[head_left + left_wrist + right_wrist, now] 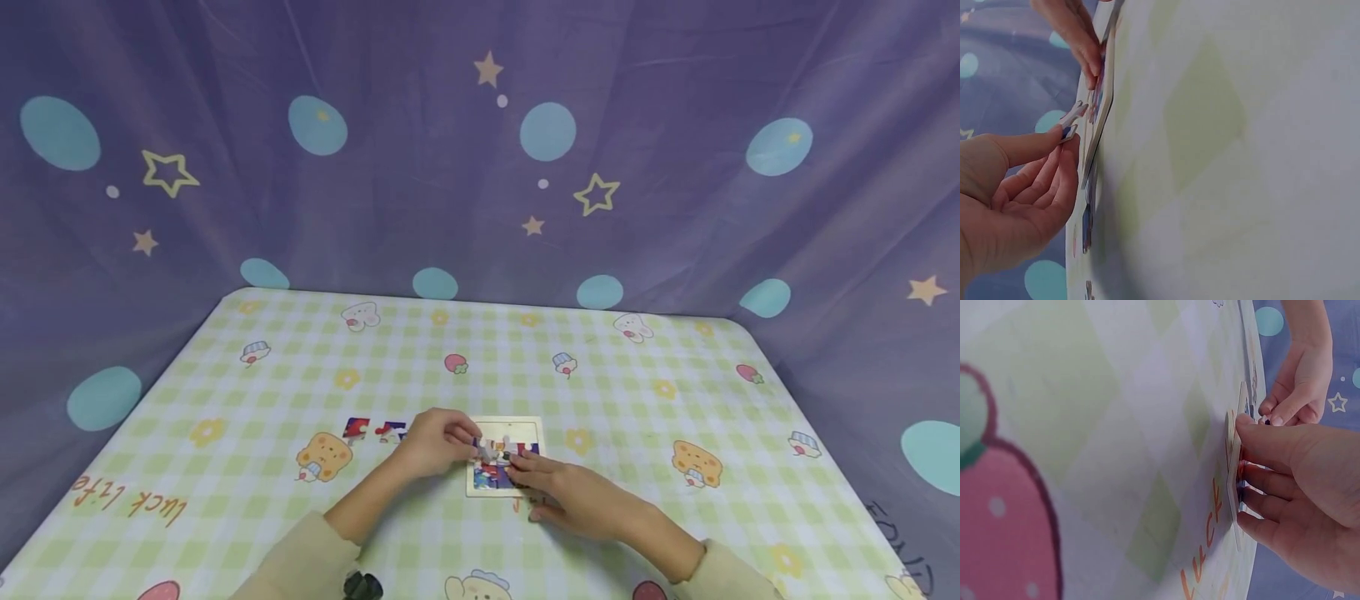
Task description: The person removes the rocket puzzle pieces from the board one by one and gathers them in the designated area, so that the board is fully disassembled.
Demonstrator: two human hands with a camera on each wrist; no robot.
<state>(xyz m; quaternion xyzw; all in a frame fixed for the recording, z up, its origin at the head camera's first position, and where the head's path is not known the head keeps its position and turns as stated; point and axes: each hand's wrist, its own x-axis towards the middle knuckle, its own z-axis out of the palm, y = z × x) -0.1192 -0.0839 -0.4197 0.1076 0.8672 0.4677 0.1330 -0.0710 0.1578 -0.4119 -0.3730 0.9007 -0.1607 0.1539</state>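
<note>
Between thumb and fingers my left hand (435, 443) pinches a small jigsaw piece (1072, 120), held tilted just above the puzzle board. The square puzzle board (531, 427) has a pale frame; its lower part is covered by colourful fitted pieces, while bare tray shows along its far side. My right hand (576, 497) rests at the board's right side, its fairly straight fingers touching the pieces and the thumb lying by the near edge (1231, 450). The fingers hide part of the picture.
Left of the board lie loose jigsaw pieces, one red and blue (356, 428) and another (390, 432) partly beside my left hand. A checked cloth (675, 400) covers the table. Behind it hangs a purple curtain (450, 167). A small black object (363, 586) shows by the left sleeve.
</note>
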